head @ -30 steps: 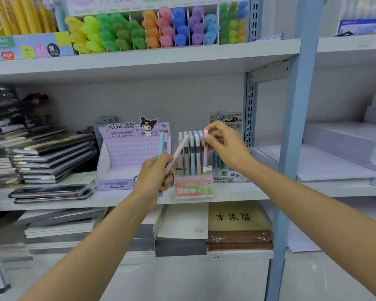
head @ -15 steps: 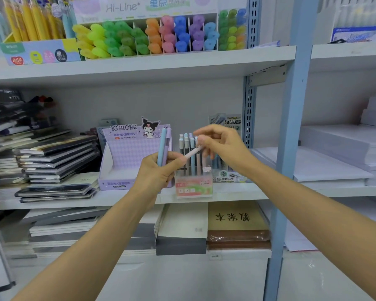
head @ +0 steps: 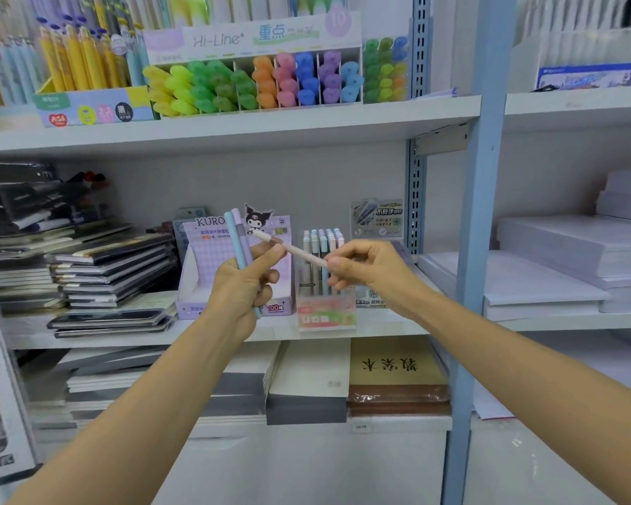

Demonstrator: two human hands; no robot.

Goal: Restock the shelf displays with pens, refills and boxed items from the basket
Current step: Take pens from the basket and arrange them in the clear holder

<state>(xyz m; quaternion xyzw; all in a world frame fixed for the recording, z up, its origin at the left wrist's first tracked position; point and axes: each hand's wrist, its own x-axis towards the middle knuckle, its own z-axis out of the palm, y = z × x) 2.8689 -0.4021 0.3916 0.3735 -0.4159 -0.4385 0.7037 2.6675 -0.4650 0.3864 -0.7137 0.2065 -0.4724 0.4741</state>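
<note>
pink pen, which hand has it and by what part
The right hand pinches the pink pen at its lower end; the left hand grips two other pens around their lower halves.

Reaches forward and up with both bare forearms, converging toward the middle; grips two pens (head: 237,242) upright in the left hand (head: 243,287), fingers curled round them, thumb lifted toward the right; pinches a pink pen (head: 299,251) between thumb and fingertips of the right hand (head: 367,271), remaining fingers curled beneath, wrist roughly level; holds the hands near each other, skin apart.
</note>
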